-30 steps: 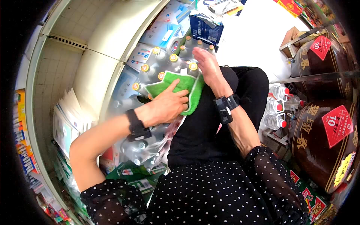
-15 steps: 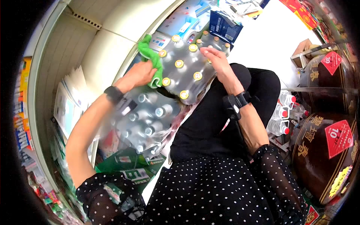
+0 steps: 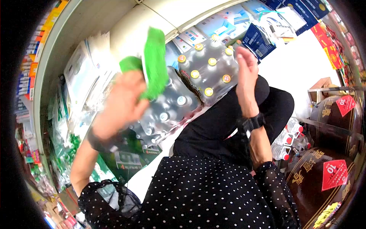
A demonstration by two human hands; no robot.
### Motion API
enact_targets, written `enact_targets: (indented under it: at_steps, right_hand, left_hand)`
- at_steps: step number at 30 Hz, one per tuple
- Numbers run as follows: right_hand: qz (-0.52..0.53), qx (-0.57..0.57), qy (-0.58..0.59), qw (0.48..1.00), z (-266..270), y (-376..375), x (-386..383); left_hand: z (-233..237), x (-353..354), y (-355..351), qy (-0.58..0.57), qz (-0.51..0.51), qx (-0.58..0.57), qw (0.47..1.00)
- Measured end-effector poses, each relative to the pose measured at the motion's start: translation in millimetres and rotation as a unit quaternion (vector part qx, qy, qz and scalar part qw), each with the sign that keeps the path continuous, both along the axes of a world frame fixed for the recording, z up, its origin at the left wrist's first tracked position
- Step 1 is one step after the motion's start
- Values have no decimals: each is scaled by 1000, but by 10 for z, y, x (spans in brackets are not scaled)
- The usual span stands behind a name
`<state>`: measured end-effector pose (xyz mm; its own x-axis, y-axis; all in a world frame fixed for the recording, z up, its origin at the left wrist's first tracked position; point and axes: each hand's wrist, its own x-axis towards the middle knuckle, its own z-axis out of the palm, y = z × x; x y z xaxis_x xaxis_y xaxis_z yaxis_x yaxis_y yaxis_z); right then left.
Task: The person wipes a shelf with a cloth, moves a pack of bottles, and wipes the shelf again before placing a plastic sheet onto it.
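Note:
My left hand (image 3: 118, 105) grips a green cloth (image 3: 152, 63) and is lifted off the bottles, blurred by motion. The cloth hangs in the air over the left end of a shrink-wrapped pack of yellow-capped bottles (image 3: 207, 72). My right hand (image 3: 246, 63) is raised at the right side of that pack with its fingers straight and apart, holding nothing. A second wrapped pack of bottles with silver caps (image 3: 167, 110) lies just in front of the first. Both wrists carry black bands.
White shelf boards (image 3: 126, 26) curve across the top left, with packaged goods stacked beside them. A dark blue box (image 3: 259, 42) sits behind the bottles. Large dark brown jars with red price tags (image 3: 335, 175) stand at the right. Green cartons (image 3: 126, 160) lie below the packs.
My left hand has pulled the green cloth off the bottle caps and swung it up and leftward. My right hand has lifted slightly off the pack. The view has tilted.

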<state>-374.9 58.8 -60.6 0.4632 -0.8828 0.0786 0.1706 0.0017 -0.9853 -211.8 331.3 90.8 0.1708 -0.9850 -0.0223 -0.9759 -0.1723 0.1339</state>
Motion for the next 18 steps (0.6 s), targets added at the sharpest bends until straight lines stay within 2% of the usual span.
enact_targets:
  at_steps: [2, 3, 5, 6, 7, 8, 10, 12, 15, 18]
  right_hand:
    - [107, -38, -24, 993, 192, 339, 102]
    - [168, -13, 6, 986, 191, 532, 157]
    - [272, 20, -6, 962, -9, 954, 281]
    - [301, -36, 33, 952, -201, 1104, 322]
    - [336, -38, 95, 936, -103, 1203, 282]
    - [341, -57, 105, 932, -138, 1305, 252]
    - [348, -98, 122, 924, -228, 1429, 232]
    - [360, -56, 120, 923, -260, 1409, 220]
    - [366, -5, 107, 925, -262, 1389, 180]
    - [350, 53, 63, 933, -336, 1413, 198]
  left_hand:
    - [-527, -227, 258, 47, 4, 79, 996]
    - [-726, -378, 295, -29, 27, 99, 994]
    - [-795, -461, 197, -53, 70, 40, 995]
    - [-883, -388, 161, -83, 93, 32, 992]
    - [-1005, -264, 93, -111, 117, 26, 987]
    - [-1089, -165, 43, -137, 142, 23, 980]
    - [-1046, -23, -85, -98, 171, 33, 980]
    - [-1012, 116, -207, -69, 189, 38, 979]
    - [-962, 23, -259, -58, 203, 114, 971]
    - [-914, -359, -112, -76, 167, 71, 980]
